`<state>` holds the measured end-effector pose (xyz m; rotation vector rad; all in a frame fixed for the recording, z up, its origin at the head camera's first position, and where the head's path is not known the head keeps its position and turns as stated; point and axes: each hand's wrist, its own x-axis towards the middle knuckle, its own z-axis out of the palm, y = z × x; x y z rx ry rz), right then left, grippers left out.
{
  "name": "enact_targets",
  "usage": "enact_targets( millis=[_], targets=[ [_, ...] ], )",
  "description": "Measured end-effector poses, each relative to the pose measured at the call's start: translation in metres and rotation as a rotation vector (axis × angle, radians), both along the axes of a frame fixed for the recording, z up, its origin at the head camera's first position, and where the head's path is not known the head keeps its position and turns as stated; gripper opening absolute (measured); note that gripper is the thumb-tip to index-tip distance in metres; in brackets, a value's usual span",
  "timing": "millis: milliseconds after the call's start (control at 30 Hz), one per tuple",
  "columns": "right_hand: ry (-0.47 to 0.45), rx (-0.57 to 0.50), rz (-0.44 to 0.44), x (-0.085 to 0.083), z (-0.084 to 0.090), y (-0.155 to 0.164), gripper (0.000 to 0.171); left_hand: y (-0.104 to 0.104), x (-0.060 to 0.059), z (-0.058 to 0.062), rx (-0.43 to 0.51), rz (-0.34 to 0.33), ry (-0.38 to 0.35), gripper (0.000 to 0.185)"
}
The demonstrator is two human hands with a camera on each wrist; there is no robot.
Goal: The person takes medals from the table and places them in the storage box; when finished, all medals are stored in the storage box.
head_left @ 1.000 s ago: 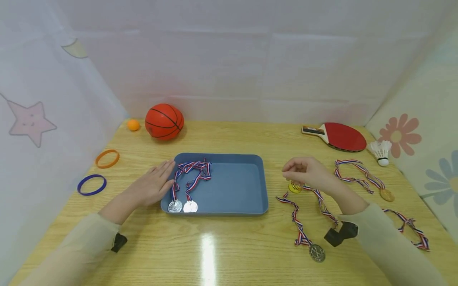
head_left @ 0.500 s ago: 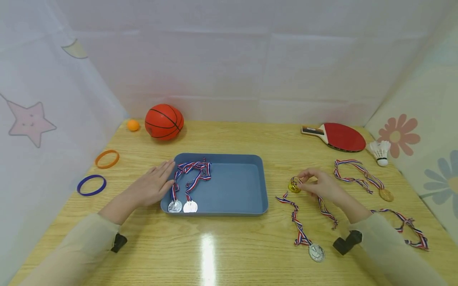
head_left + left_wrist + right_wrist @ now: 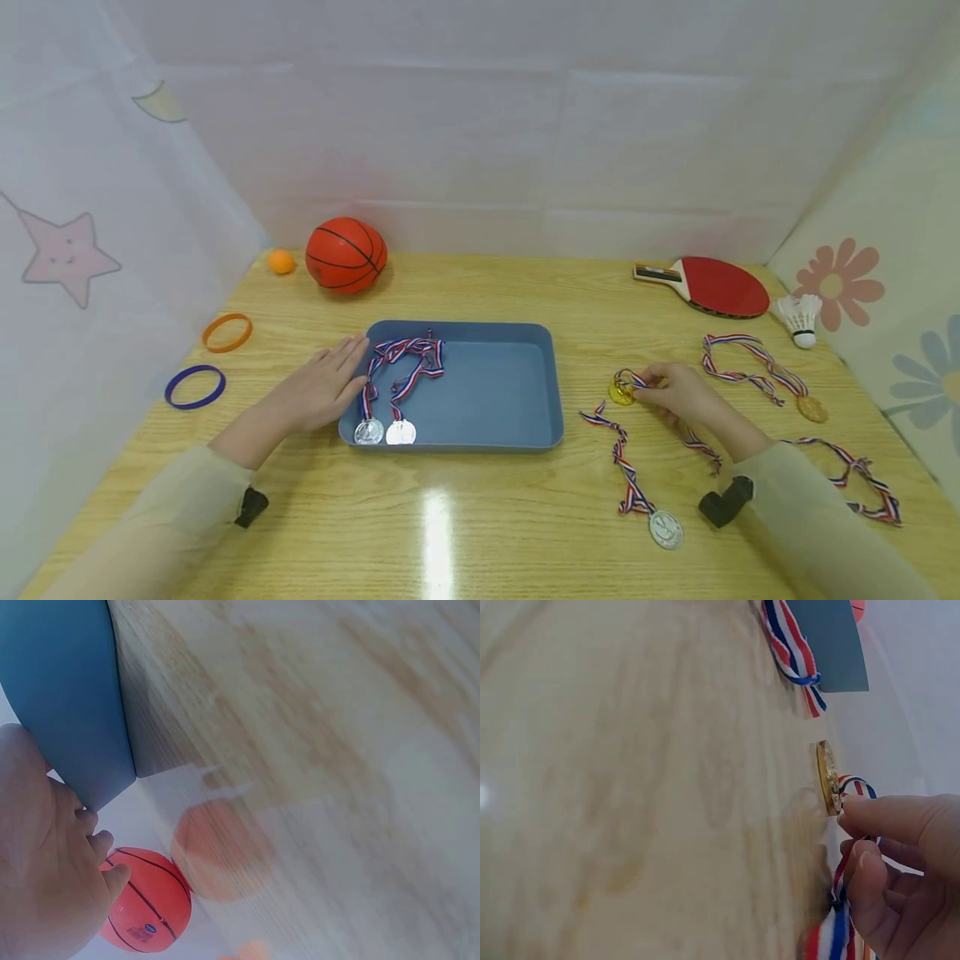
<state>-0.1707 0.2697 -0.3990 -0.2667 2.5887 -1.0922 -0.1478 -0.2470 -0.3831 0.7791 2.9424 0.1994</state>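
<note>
Looking across our wooden desk (image 3: pixel 480 533), we see the blue tray (image 3: pixel 487 392) holding two silver medals (image 3: pixel 384 432). Our left hand (image 3: pixel 318 392) rests flat against its left wall. Right of it, our right hand (image 3: pixel 678 396) pinches the gold medal (image 3: pixel 621 392); only the wrist view shows its disc on edge.

The tray (image 3: pixel 480 392) sits mid-counter (image 3: pixel 465 533) with two medals (image 3: pixel 384 432) in its left end, ribbons trailing toward the back. Left hand (image 3: pixel 318 392) lies flat against the tray's left wall. Behind the tray on the left are a basketball (image 3: pixel 345 254) and a small ball (image 3: pixel 281 262); two rings (image 3: pixel 195 387) lie further left. Right of the tray, the right hand (image 3: pixel 678 393) pinches a medal (image 3: pixel 621 392); another medal (image 3: pixel 664 528) lies nearer the front. A paddle (image 3: pixel 712 285) and shuttlecock (image 3: pixel 801 318) are at the back right.
</note>
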Motion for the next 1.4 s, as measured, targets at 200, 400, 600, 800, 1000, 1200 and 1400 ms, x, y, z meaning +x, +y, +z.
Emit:
enact_targets(
  millis=[200,400,600,800,1000,1200,1400],
  targets=[
    [-0.005,0.001,-0.006,-0.002,0.007,0.006,0.028,0.0,0.0,-0.002,0.002,0.004,0.0,0.058],
    [0.063,0.018,-0.007,-0.004,0.017,0.012,0.035,-0.002,-0.002,-0.005,-0.006,0.013,-0.001,0.059],
    [0.028,-0.058,-0.025,-0.005,0.03,0.016,0.039,-0.001,-0.003,-0.005,-0.012,0.013,-0.007,0.059],
    [0.021,-0.194,0.004,-0.008,0.038,0.017,0.037,-0.001,-0.002,-0.004,-0.003,0.007,0.004,0.058],
    [0.052,-0.372,0.039,-0.016,0.039,0.016,0.034,-0.001,-0.002,-0.004,-0.004,0.002,0.014,0.058],
    [0.075,-0.555,0.102,-0.024,0.05,0.007,0.028,-0.001,-0.001,-0.003,-0.001,-0.001,0.021,0.058],
    [0.078,-0.523,0.13,-0.032,0.069,-0.013,0.028,-0.001,0.0,-0.001,-0.004,0.005,0.009,0.058]
  ],
)
